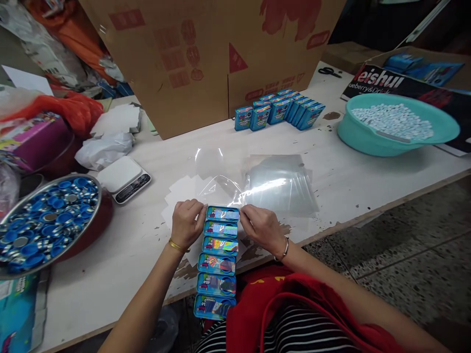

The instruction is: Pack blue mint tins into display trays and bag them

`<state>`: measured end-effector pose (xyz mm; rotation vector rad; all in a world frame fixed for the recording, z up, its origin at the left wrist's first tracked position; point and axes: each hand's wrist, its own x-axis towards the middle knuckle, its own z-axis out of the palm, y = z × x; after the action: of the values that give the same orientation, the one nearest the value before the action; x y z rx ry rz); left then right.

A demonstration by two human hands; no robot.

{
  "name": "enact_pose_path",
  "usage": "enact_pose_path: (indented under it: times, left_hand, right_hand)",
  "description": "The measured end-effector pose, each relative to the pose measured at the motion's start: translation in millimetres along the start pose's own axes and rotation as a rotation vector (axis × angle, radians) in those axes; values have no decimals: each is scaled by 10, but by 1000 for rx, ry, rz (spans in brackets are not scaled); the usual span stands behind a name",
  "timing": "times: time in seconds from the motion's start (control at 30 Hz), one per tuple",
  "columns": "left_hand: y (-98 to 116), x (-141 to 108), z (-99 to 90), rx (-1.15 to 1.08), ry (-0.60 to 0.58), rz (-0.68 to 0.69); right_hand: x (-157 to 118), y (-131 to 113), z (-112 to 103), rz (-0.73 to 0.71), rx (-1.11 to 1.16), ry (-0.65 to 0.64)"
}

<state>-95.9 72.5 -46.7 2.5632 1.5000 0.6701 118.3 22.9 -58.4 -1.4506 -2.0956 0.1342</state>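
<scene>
A column of several blue boxes [220, 245] with shiny windows runs from the table's near edge toward the body. My left hand [187, 220] is closed at the left of the farthest box, its fingertips pinching the edge of a clear film [221, 189]. On the other side, my right hand [261, 225] pinches the film's right edge beside the same box. The film bulges up just beyond the boxes. White sheets [180, 191] lie under it, and a stack of clear film sheets [279, 186] lies to the right.
Packed blue boxes [277, 110] stand before a large carton [206, 59]. A turquoise basin [386, 139] of white pieces is at the right. At the left are a white scale [123, 176] and a metal bowl [99, 196] of blue caps. Scissors [329, 72] lie at the back.
</scene>
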Motion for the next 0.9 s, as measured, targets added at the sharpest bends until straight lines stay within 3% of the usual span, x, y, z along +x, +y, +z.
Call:
enact_pose_path:
  times: [0.1,0.17,0.3,0.4,0.63,0.9]
  left_hand:
    - [21,14,22,-128,-19,-146]
    - [13,13,15,-105,-27,-173]
    - [-66,-72,-19,44,-66,-3]
    - [-128,-150,6,113,-48,88]
    - [-115,-137,107,148,29,12]
    - [-103,-261,83,190,42,27]
  right_hand:
    - [41,-15,12,94,34,-14]
    - [46,-18,27,99,23,-23]
    - [-39,-12,72,-20,-20,-36]
    - [-94,-16,117,-15,-59,-23]
    - [-46,-57,172,261,-150,-78]
    - [-100,-141,169,215,-141,-122]
